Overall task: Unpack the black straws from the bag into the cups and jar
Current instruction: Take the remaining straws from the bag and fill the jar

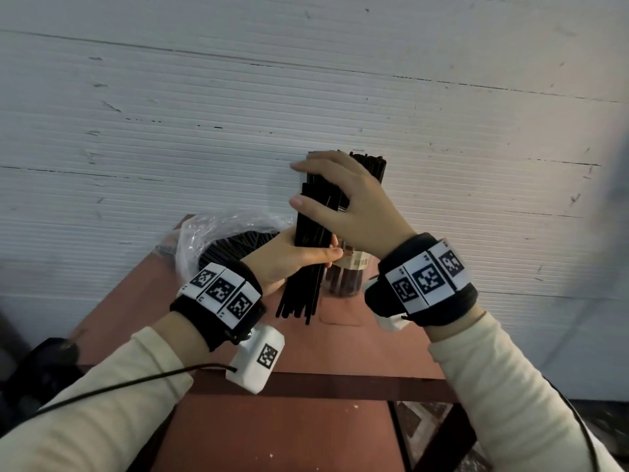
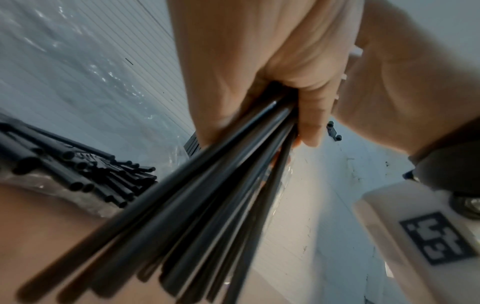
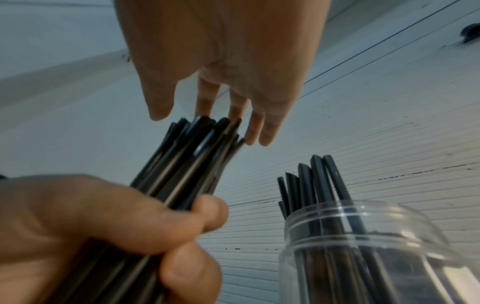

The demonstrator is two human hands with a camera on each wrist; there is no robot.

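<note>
Clearly the left hand (image 1: 289,257) grips a bundle of black straws (image 1: 311,240) around its middle, fingers and thumb curled tight, holding it nearly upright above the red table (image 1: 306,420). That firm mid-length grip probably keeps the loose straws from splaying, though their lower ends fan out a little below the fist. Over the top ends hovers the right hand (image 1: 343,199), fingers straight and spread, the fingertips (image 3: 265,139) touching or just off the straw tips; it holds nothing, and seems placed to tap the ends level or steady them before they go down.

Just behind and to the right of the bundle stands the clear jar (image 3: 363,246), already carrying a number of straws upright, so it looks like the likely destination for this handful. To the left lies the crumpled plastic bag (image 1: 218,233) with more straws still inside, its mouth toward the person. No cups show in any view.
</note>
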